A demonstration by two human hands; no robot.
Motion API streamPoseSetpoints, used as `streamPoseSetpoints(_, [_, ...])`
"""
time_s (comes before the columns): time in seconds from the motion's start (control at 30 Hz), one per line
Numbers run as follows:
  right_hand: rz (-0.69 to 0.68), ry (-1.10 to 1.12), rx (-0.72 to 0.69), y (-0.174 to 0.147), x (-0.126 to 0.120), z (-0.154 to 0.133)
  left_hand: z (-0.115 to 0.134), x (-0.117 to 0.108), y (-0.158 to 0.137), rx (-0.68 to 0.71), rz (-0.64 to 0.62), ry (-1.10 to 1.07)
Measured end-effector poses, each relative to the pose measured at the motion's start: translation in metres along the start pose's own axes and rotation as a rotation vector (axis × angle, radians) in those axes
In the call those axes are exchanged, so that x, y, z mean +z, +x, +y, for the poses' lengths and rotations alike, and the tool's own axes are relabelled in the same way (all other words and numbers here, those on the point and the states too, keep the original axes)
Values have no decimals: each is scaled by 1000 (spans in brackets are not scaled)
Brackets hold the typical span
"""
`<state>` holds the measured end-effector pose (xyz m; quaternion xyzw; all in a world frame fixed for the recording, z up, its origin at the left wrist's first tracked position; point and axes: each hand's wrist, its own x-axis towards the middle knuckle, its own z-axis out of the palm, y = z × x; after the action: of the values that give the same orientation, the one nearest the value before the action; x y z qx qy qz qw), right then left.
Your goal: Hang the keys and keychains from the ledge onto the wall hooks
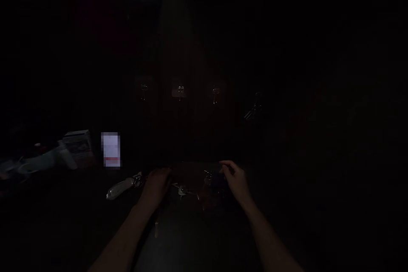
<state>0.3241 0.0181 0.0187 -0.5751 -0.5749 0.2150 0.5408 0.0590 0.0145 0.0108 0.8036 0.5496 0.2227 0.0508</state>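
A pronged silvery metal piece (182, 190) lies between our left hand (157, 183), grip unclear, and right hand (236, 179), fingers narrowly parted.

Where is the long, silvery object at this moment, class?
In the dim head view, the long silvery object lies low and left of centre, just left of the person's left hand and below the glowing rectangle.

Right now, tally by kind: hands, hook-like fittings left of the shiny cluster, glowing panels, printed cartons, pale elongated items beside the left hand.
Left hand, right hand: 2
Hook-like fittings: 3
Glowing panel: 1
Printed carton: 1
Pale elongated item: 1
Total: 8
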Motion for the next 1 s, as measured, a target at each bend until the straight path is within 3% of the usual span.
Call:
streamPoseSetpoints(0.17, [48,-57,-12,7,-6,14,-4,0,0,11,79,34])
streamPoseSetpoints(0.37, [-8,-182,-79,6,-2,23,-1,1,0,45,120,-2])
streamPoseSetpoints(0.63, [-140,-386,-98,2,1,20,24,9,-6,318,-22,-212])
streamPoseSetpoints(1.0, [-124,-368,-37,6,-16,14,25,7,-8,322,-140,-273])
